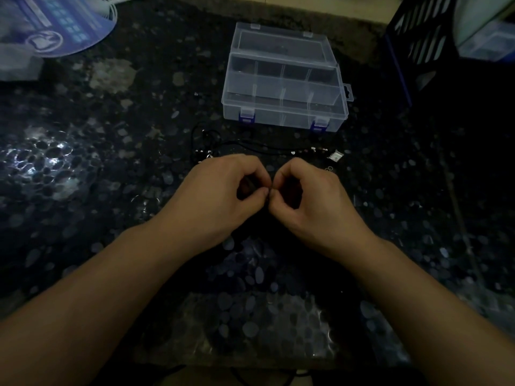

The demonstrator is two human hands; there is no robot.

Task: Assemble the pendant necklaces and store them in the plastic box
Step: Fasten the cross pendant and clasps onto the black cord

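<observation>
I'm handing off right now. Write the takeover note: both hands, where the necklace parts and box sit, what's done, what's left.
Left hand and right hand: fingertips meet at table centre, each pinching something small and dark; too dim to tell what it is.
Plastic box: straight ahead, lid open and tipped back, blue latches toward you; compartments look empty.
Black cords with beads lie between the hands and the box; a small packet and loose rings sit by the right hand.
Done: nothing stored yet.
Left: finish the piece in hand, assemble the rest, put them in the box.
</observation>
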